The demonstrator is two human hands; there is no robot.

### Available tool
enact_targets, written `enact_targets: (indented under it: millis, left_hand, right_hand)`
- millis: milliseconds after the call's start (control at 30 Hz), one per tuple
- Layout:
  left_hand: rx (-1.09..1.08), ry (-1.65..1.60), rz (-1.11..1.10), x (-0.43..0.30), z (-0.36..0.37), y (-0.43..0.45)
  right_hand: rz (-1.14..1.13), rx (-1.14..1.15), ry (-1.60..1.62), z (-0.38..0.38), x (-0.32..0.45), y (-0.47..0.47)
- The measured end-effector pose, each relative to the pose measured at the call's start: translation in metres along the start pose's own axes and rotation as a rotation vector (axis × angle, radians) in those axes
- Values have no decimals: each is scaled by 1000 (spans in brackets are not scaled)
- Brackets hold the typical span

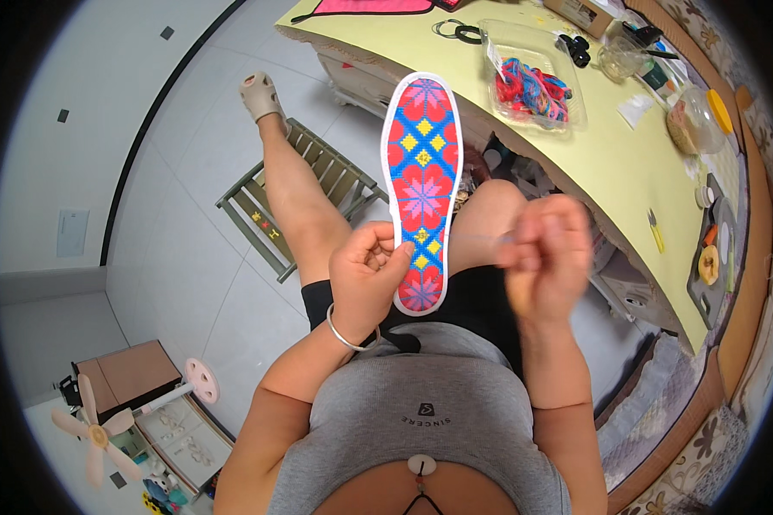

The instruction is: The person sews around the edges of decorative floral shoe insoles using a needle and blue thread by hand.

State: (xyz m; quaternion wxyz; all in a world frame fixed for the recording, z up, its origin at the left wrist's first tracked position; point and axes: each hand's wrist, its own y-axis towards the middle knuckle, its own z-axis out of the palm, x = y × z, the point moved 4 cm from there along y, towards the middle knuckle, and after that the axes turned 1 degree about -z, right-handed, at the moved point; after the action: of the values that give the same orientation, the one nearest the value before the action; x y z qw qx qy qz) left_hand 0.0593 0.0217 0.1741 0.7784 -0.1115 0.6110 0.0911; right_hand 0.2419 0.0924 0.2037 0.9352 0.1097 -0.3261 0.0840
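Observation:
An embroidered insole point(423, 193) with red, pink, blue and yellow stitching and a white rim lies upright before me, over my lap. My left hand point(370, 277) grips its left edge near the lower end, thumb on the patterned face. To the right of the insole, my right hand point(544, 251) is raised and blurred, with the fingers drawn together. A faint thread point(477, 237) seems to run from the insole's right edge toward these fingers. Whether a needle is between them cannot be seen.
On the yellow-topped table point(618, 180) stand a clear plastic tray point(576, 96) with colourful thread skeins point(531, 90), yellow thread snips point(656, 232), a jar with a yellow lid point(689, 122) and a grey board point(702, 296) bearing cut fruit. A folding stool point(315, 154) and a fan point(96, 436) are at left.

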Motion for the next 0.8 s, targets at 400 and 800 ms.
enact_targets:
  millis: [400, 800]
  left_hand:
    - [46, -60, 12, -2, 7, -1]
    - [35, -51, 42, -6, 8, -4]
  right_hand:
    - [-366, 73, -1278, 29, -7, -13]
    - [-556, 350, -1506, 33, -33, -15]
